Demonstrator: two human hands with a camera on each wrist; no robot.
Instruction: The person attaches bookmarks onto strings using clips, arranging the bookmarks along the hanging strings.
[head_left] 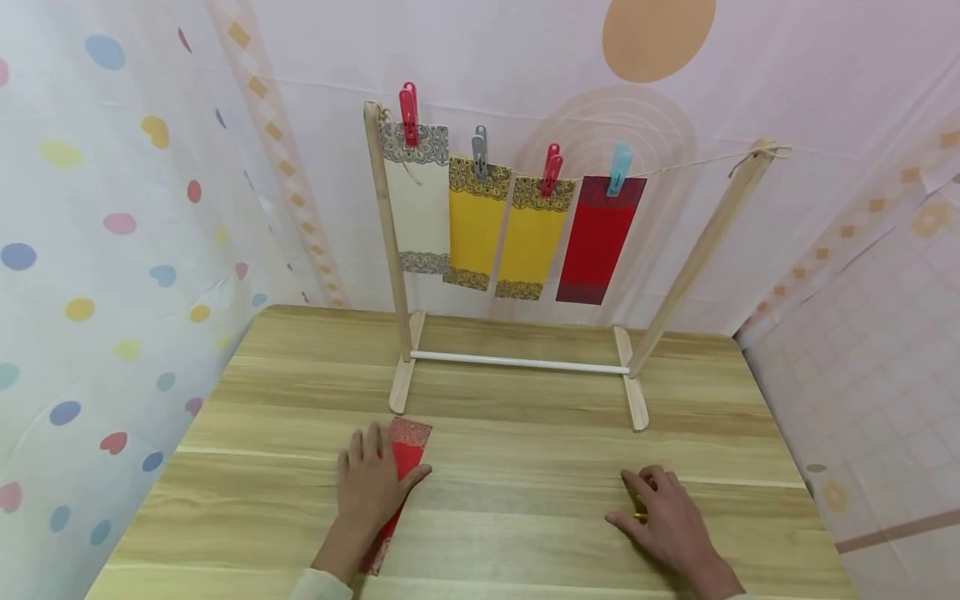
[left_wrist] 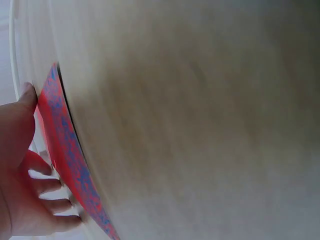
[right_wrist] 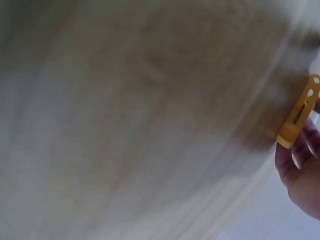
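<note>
A red rectangular sheet (head_left: pixel 406 457) with patterned end bands lies on the wooden table, left of centre. My left hand (head_left: pixel 367 483) rests over its left side, fingers spread and thumb stretched across it, hiding the middle. The left wrist view shows the sheet's patterned end (left_wrist: pixel 75 150) beside the thumb and fingers. Toward the table's right, my right hand (head_left: pixel 671 521) holds a yellow clothespin (right_wrist: pixel 298 114) between thumb and fingers. Only a little of that clothespin shows in the head view.
Behind the hands stands a wooden rack (head_left: pixel 397 250) with a white crossbar (head_left: pixel 517 361) and a string (head_left: pixel 690 164). Clothespins hold a cream sheet (head_left: pixel 422 204), two yellow sheets (head_left: pixel 474 229) and a red patterned sheet (head_left: pixel 600 237) on the string. Printed curtains (head_left: pixel 150 250) surround the table.
</note>
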